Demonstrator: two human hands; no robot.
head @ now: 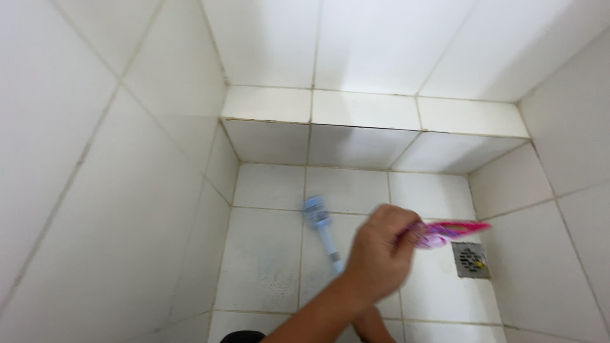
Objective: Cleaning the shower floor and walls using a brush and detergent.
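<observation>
White tile floor [267, 254] all round, drain [471, 260] at right. Your right hand [381, 254] clenched on pink sachet [452, 231], tipped toward drain. Your left hand [368, 325] mostly hidden beneath; grip unclear. Blue brush [321, 227] angled down, head on floor grout.
</observation>
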